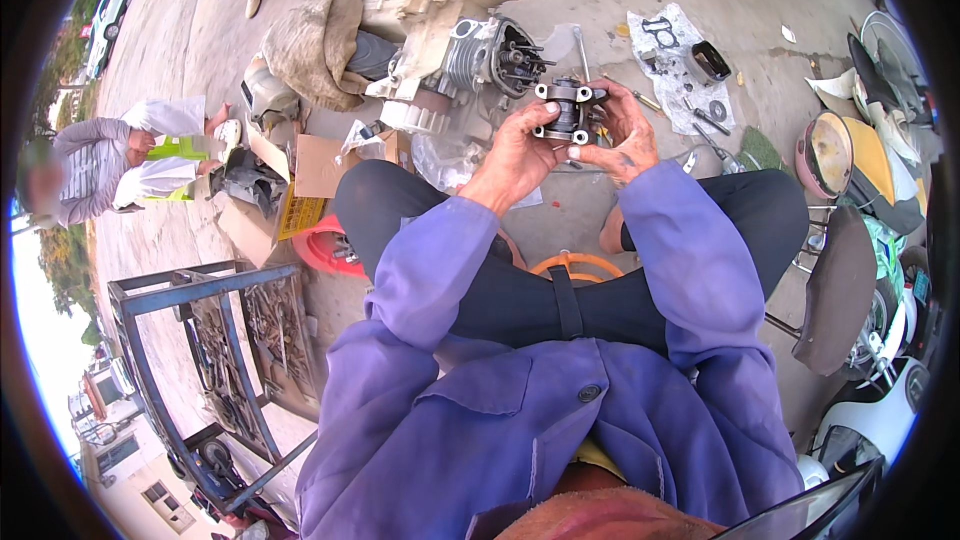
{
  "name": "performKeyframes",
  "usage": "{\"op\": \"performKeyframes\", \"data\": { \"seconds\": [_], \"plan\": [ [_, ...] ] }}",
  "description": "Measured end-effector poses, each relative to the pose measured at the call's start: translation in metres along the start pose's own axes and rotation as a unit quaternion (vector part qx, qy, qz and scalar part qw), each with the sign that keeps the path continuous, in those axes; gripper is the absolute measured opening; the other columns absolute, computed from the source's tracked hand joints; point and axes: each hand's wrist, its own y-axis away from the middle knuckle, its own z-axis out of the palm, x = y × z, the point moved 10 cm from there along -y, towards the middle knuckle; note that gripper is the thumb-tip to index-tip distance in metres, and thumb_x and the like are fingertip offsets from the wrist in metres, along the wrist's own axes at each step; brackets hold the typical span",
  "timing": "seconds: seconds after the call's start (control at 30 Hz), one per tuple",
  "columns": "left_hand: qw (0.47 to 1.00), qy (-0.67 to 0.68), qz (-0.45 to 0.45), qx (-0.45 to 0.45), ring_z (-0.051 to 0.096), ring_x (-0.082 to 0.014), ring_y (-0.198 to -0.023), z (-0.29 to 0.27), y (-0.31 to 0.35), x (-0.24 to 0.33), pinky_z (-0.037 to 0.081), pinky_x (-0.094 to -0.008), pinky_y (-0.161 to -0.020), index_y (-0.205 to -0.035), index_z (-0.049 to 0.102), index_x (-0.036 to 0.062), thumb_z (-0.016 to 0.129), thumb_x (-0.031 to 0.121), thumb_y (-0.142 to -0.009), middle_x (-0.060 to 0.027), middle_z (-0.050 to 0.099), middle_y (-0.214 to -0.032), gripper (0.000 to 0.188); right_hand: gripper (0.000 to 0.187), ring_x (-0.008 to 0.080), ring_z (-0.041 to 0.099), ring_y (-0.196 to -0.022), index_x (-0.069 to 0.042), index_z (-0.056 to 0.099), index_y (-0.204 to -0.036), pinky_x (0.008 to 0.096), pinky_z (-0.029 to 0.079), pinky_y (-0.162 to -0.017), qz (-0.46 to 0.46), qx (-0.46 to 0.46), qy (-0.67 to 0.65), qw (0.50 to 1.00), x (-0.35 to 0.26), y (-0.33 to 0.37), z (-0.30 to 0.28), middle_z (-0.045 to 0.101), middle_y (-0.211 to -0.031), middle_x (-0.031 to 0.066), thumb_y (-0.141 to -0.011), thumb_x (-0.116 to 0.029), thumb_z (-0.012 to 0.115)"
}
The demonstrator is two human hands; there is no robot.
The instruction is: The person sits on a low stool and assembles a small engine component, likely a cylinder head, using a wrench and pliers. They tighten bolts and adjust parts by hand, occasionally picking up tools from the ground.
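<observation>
Between my two hands is a metal rocker arm holder (566, 112), with pale bolt bosses at its corners and dark round parts in the middle. My left hand (514, 156) grips its left side, the thumb on the near edge. Around its right side is my right hand (624, 138), closed on it too, with the thumb along the lower edge. Just beyond, a dusty engine (470, 58) lies on the ground. Its finned cylinder end faces right, and several studs stick out of the open end.
A plastic sheet (680, 32) with a gasket, a dark square part and small tools lies at the far right. Cardboard boxes (305, 165), a red basin (328, 246) and a blue metal frame (170, 302) stand left. Another person (100, 162) sits further left. Motorcycle parts crowd the right.
</observation>
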Motion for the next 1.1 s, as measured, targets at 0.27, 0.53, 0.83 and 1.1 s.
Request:
{"op": "performKeyframes", "data": {
  "seconds": [0.27, 0.53, 0.83, 1.1],
  "plan": [
    [0.999, -0.018, 0.015, 0.046, 0.070, -0.0360, -0.105, -0.010, 0.003, 0.004, 0.060, -0.0443, -0.093, -0.125, 0.054, -0.0056, 0.062, 0.010, -0.095, -0.0228, 0.066, -0.116, 0.035, 0.087, 0.0243, 0.060, -0.120, -0.007, 0.048, -0.142, 0.0380, 0.048, -0.103, 0.027, -0.026, 0.008, 0.999, 0.013, -0.004, 0.001, 0.063, -0.127, 0.0125, -0.065, -0.005, 0.089],
    [0.995, -0.043, 0.061, 0.060, 0.071, -0.0329, -0.102, -0.015, 0.005, 0.012, 0.062, -0.0450, -0.088, -0.122, 0.054, -0.0043, 0.067, 0.005, -0.092, -0.0189, 0.067, -0.113, 0.035, 0.092, 0.0261, 0.063, -0.120, -0.010, 0.046, -0.147, 0.0403, 0.049, -0.104, 0.030, -0.016, 0.147, 0.988, 0.002, -0.003, 0.003, 0.066, -0.127, 0.0140, -0.066, -0.007, 0.089],
    [0.997, -0.029, 0.038, 0.054, 0.071, -0.0332, -0.102, -0.017, 0.002, 0.009, 0.062, -0.0466, -0.088, -0.122, 0.053, -0.0053, 0.066, 0.006, -0.091, -0.0185, 0.066, -0.115, 0.035, 0.095, 0.0233, 0.064, -0.116, -0.011, 0.045, -0.148, 0.0396, 0.051, -0.099, 0.012, -0.006, 0.200, 0.980, -0.002, 0.000, 0.002, 0.066, -0.126, 0.0113, -0.066, -0.010, 0.090],
    [0.995, -0.057, 0.073, 0.047, 0.071, -0.0291, -0.101, -0.011, 0.001, 0.013, 0.063, -0.0440, -0.085, -0.125, 0.053, -0.0032, 0.068, 0.003, -0.089, -0.0164, 0.065, -0.117, 0.039, 0.095, 0.0237, 0.063, -0.117, -0.012, 0.044, -0.149, 0.0390, 0.051, -0.097, 0.001, -0.003, 0.239, 0.971, -0.006, 0.000, -0.001, 0.065, -0.129, 0.0095, -0.067, -0.010, 0.090]
  ]
}}
